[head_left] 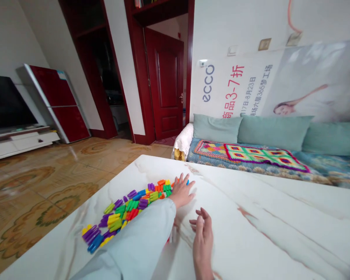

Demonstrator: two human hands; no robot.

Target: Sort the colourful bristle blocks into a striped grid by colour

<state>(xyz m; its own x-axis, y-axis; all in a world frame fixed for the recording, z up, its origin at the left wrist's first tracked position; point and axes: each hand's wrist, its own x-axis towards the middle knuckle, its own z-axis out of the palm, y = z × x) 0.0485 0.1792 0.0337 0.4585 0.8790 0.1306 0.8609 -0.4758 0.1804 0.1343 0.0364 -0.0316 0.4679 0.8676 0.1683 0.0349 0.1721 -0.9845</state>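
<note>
A long heap of colourful plastic blocks (125, 210) in purple, green, yellow, red, orange and blue lies on the white marble table (265, 225). My left hand (182, 191), in a pale blue sleeve, reaches across and rests flat on the far end of the heap, fingers spread and open. My right hand (202, 233) hovers just above the tabletop to the right of the blocks, with fingers loosely curled and apart, holding nothing. My left forearm hides part of the heap.
A sofa (265, 155) with green cushions and a patterned blanket stands behind the table. A red door (167, 81) and doorway are at the back, a TV unit (11, 116) at the left. Patterned tile floor (46, 182) lies left of the table.
</note>
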